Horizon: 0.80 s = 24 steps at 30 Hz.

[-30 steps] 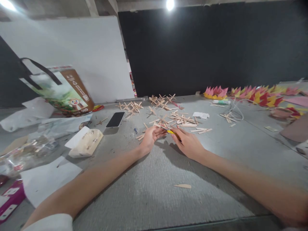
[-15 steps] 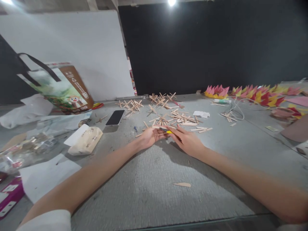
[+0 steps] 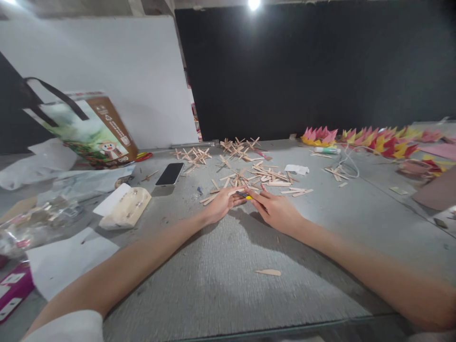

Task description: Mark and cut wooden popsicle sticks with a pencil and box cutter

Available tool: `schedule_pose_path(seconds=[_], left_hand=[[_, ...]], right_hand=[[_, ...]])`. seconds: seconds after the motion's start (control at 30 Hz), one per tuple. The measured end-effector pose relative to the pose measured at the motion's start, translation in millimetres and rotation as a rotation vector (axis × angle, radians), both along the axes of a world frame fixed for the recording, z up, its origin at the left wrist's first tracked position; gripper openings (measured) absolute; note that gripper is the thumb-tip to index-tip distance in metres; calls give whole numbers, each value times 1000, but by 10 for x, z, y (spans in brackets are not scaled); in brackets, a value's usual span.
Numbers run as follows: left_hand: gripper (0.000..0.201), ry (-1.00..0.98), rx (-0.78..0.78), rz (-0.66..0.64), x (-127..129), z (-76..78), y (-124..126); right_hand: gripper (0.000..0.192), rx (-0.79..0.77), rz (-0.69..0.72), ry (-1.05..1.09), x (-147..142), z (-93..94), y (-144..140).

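Observation:
My two hands meet above the middle of the grey table. My left hand (image 3: pixel 221 205) holds a thin wooden craft stick (image 3: pixel 235 191) along its fingers. In my right hand (image 3: pixel 276 209) is a yellow craft knife (image 3: pixel 249 197), its dark front end lying against the stick. The fingers partly hide both things. Just behind the hands is a pile of craft sticks (image 3: pixel 270 175), with sticks joined into star shapes (image 3: pixel 237 149) farther back. One pointed piece of stick (image 3: pixel 269 272) lies on the near part of the table.
At left stand a printed bag (image 3: pixel 96 128), a phone (image 3: pixel 170 174), a tissue pack (image 3: pixel 126 209) and white paper (image 3: pixel 71 261). Pink and yellow paper petals (image 3: pixel 384 140), a glue tube (image 3: pixel 327 150) and a white cable (image 3: pixel 356 166) lie at right. A black board (image 3: pixel 313 71) rises behind.
My left fingers have closed more over the stick, and its angle has tilted a little. My right hand has shifted slightly with the knife. The view has moved very slightly.

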State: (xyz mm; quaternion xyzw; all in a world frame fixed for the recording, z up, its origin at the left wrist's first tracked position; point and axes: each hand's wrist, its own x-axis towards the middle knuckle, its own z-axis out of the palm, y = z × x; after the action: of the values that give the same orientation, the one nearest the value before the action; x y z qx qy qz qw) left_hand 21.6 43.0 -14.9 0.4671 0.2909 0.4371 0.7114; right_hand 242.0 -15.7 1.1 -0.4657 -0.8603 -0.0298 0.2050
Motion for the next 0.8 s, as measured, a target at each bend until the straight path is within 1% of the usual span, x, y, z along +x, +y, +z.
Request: schedule_pose_path(seconds=[0.13,0.23,0.33,0.4,0.5,0.6,0.8], left_hand=[[30,-22,-27,-26,-17,-6,16],[33,-59,-81,-107,-51,-2,53],[34,-75,-84,-176,-67,1,61],[33,-56,-44,-165,-58,-9,45],[33,-12,31,-87,-27,-42,13],[33,-6,51,-47,-11,-60,7],[33,-50,-35,-151,-29,0,23]], right_hand=[[50,16,7,3,1,-15,7],[50,25,27,29,22,-10,24],[51,28,49,54,49,5,34],[50,13,53,56,62,10,32],[48,-19,48,47,65,12,20],[48,-30,42,47,59,8,16],[50,-14,66,83,72,-14,43]])
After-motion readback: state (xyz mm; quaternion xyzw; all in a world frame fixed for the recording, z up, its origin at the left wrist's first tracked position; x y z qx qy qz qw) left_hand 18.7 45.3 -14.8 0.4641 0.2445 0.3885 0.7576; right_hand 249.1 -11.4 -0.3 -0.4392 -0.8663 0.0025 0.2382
